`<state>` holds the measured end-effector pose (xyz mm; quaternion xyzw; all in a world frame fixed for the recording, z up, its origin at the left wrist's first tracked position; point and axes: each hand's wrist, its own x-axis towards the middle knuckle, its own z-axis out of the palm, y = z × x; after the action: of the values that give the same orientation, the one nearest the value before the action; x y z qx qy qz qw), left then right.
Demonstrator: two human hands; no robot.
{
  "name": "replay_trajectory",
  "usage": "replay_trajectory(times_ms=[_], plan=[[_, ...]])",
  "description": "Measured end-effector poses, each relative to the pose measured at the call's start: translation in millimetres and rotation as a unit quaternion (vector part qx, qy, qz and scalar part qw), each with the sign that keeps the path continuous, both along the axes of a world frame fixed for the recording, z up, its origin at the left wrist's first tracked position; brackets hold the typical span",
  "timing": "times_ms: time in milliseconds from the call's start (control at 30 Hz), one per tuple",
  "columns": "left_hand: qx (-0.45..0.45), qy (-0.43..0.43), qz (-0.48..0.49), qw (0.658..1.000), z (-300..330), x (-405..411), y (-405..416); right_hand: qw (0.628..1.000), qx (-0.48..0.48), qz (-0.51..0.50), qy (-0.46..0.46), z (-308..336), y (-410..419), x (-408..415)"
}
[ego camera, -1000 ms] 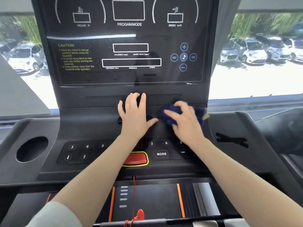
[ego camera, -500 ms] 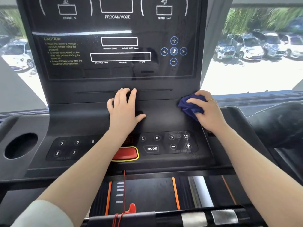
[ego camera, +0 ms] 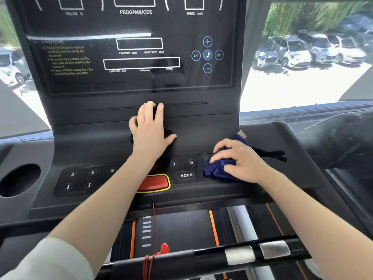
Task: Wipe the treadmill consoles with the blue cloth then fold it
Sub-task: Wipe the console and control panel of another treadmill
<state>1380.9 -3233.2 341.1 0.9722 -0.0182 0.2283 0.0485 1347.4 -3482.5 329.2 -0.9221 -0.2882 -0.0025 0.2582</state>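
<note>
Two hands: right hand bunches the blue cloth over right-side buttons; left hand, grip spread flat, steadies on the console.

A gym or fitness room is indicated. A treadmill console is seen, printed with fields for incline, speed, calories and heart rate, above a keypad with a MODE key, a red stop button and a belt. Parked cars are seen through a window.
</note>
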Motion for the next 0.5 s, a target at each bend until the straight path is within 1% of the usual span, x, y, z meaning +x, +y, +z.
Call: replay_trajectory(times_ms=[133, 200, 267, 333, 367, 433, 500], plan=[[0.023, 0.020, -0.003, 1.000, 3, -2, 3, 0.992, 0.013, -0.116, -0.055, -7, -6, 38], [0.020, 0.037, -0.010, 0.999, 4, -5, 4, 0.988, 0.005, -0.142, -0.061, -8, -4, 39], [-0.011, 0.053, -0.024, 0.998, 5, -13, 2, 0.992, -0.012, -0.115, -0.049, -5, -4, 27], [-0.037, 0.068, -0.073, 0.994, 3, -26, -3, 0.998, -0.017, -0.057, -0.028, -1, -8, 4], [-0.043, 0.092, -0.112, 0.989, 1, -32, -5, 0.999, -0.016, -0.027, -0.021, -1, -11, -9], [-0.045, 0.184, -0.168, 0.967, 0, -44, -6, 1.000, -0.010, 0.025, -0.008, -1, -15, -31], [-0.022, 0.241, -0.180, 0.953, -2, -51, -3, 0.998, -0.004, 0.056, -0.002, -2, -18, -43]])
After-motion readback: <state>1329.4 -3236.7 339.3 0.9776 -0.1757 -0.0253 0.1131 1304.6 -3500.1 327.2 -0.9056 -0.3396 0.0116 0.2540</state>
